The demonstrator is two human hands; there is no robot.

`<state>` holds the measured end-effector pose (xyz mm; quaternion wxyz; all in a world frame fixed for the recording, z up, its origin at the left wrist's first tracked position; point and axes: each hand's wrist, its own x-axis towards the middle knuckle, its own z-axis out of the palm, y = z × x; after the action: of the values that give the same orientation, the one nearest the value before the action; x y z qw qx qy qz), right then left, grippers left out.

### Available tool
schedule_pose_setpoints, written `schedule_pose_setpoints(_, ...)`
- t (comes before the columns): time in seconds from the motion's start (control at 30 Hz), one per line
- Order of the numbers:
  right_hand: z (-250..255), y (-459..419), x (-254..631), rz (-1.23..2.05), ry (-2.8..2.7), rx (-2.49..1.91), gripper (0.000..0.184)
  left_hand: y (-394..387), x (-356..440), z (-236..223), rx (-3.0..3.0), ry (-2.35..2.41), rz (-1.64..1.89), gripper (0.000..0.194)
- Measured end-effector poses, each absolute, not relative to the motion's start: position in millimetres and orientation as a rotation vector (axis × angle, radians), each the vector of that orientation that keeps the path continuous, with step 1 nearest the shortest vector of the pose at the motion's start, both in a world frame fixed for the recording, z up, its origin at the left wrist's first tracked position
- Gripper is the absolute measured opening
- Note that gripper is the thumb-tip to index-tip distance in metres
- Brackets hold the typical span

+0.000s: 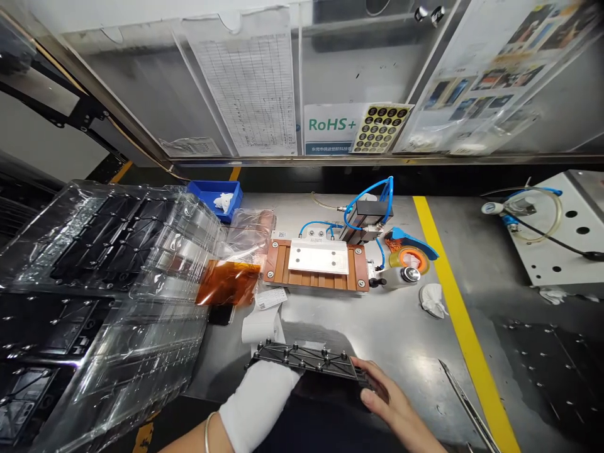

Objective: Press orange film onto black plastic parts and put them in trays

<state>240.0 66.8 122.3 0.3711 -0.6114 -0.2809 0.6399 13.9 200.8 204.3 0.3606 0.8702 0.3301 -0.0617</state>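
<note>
A black ribbed plate (pixel 304 360) with several metal studs is held above the steel bench near me. My right hand (pixel 389 402) is bare, and its fingers curl around the plate's right end. My left hand (pixel 258 402) wears a white glove and meets the plate's near left edge, with its fingers hidden behind the plate. A silver bangle (pixel 206 434) circles that wrist. Long metal tweezers (pixel 467 402) lie on the bench to the right of my right hand.
Clear plastic trays (pixel 111 302) of black parts are stacked at left. Ahead stand a copper-coloured fixture (pixel 316 264) with blue pneumatic tubing (pixel 368 211), amber film (pixel 228 283), a tape roll (pixel 409 260), a blue bin (pixel 214 198) and a white cloth (pixel 431 300).
</note>
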Motion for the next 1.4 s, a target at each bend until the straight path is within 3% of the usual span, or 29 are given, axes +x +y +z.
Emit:
schedule_pose_setpoints(0.23, 123, 61, 230, 1.694, -0.669, -1.488, 0.068, 199, 1, 194, 2.186, 0.799, -0.235, 0.042)
schedule_pose_setpoints(0.47, 127, 66, 232, 1.828, -0.568, -1.481, 0.078, 191, -6, 192, 2.305, 0.570, -0.016, 0.026)
schedule_pose_setpoints(0.6, 125, 63, 232, 1.841, -0.476, -1.433, 0.076, 191, -8, 196, 2.473, 0.496, -0.096, 0.019)
schedule_pose_setpoints(0.77, 134, 59, 225, 1.832, -0.513, -1.422, 0.073, 193, -3, 202, 2.342, 0.588, -0.086, 0.022)
schedule_pose_setpoints(0.97, 147, 62, 207, 1.784, -0.554, -1.456, 0.085, 199, 30, 218, 1.993, 0.750, 0.017, 0.038)
schedule_pose_setpoints(1.17, 150, 69, 210, 1.743, -0.640, -1.505, 0.083, 197, 33, 214, 1.992, 0.794, 0.028, 0.033)
schedule_pose_setpoints(1.4, 148, 74, 220, 1.805, -0.614, -1.421, 0.084, 200, 31, 227, 2.211, 0.493, -0.016, 0.032)
